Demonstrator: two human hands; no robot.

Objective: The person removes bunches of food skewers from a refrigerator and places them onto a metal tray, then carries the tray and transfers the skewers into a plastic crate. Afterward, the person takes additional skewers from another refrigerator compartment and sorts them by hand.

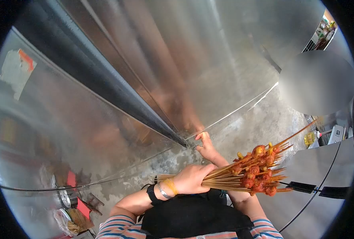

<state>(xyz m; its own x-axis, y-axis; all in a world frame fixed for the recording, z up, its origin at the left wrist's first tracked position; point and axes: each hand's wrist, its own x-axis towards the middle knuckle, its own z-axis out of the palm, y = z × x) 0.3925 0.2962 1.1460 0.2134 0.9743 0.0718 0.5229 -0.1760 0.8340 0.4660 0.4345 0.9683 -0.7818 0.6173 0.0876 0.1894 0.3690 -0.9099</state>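
Observation:
My left hand [189, 180] is wrapped round a thick bundle of skewers [250, 173] held across my body. Their bare thin sticks stick out past the hand on the left. Red-coated pieces of food, with some yellowish bits, crowd the right end. Beyond the bundle my right hand [206, 146] reaches forward with curled fingers, close against the corner of a shiny steel door [216, 79]. What the fingers hold, if anything, is hidden. The bundle covers part of my right forearm.
Another steel panel [81, 135] stands on the left, along a dark vertical gap [117, 91]. Wet grey floor [240, 123] lies below. Bags and boxes [71, 211] are at lower left; a steel surface [316, 175] is at right. A blurred round patch hides part of the upper right.

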